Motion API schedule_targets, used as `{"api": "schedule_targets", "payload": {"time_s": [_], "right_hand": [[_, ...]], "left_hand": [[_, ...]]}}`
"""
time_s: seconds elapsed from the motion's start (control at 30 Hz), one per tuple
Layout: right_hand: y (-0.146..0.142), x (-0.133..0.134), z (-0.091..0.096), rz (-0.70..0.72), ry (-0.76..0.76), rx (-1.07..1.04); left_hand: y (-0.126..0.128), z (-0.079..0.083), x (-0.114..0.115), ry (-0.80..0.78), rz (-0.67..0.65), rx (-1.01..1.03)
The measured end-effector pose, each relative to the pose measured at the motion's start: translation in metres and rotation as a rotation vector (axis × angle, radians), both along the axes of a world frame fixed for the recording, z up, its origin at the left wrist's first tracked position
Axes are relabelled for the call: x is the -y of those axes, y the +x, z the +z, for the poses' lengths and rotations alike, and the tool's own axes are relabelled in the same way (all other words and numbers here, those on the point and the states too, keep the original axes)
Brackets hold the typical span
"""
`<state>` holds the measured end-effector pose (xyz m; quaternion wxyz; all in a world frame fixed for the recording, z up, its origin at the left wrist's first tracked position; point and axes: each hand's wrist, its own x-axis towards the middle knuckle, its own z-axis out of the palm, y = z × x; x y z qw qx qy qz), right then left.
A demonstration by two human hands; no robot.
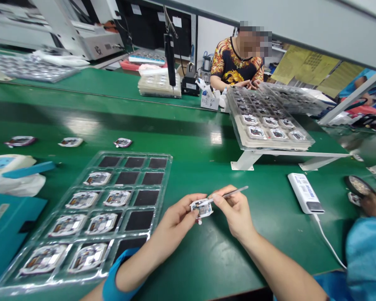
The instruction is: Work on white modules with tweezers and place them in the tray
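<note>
Left hand: from where I stand, the person's left hand (172, 223) is clenched on a small white square electronic module (202, 208), pinching it between thumb and fingers, above the bench.

Right hand: the right hand (235, 213) grasps a slender silver metal tool (235, 192) like a pen, its tip at the module.

Tray: a clear plastic blister tray (134, 153) lies just left of the hands, seven similar modules in its pockets, the others showing black pads.

Bench: a glossy green workbench (207, 259) carries a white rectangular power bank (305, 193) with a white cable, right of the right hand.

Across the bench: a seated person in an orange-and-black patterned shirt (235, 62) faces this way, beyond a white metal rack (247, 159) bearing module trays.
</note>
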<state>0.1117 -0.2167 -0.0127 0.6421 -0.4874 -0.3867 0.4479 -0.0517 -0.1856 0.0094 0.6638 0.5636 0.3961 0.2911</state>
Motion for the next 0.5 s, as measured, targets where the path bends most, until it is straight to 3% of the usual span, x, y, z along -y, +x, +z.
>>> {"api": "schedule_targets", "payload": {"time_s": [0.3, 0.5], "right_hand": [[-0.002, 0.002, 0.001, -0.005, 0.037, 0.007], [-0.005, 0.003, 0.001, -0.016, 0.058, 0.013]], "left_hand": [[-0.001, -0.008, -0.001, -0.004, 0.035, 0.001], [0.000, -0.012, 0.000, -0.095, 0.066, 0.047]]}}
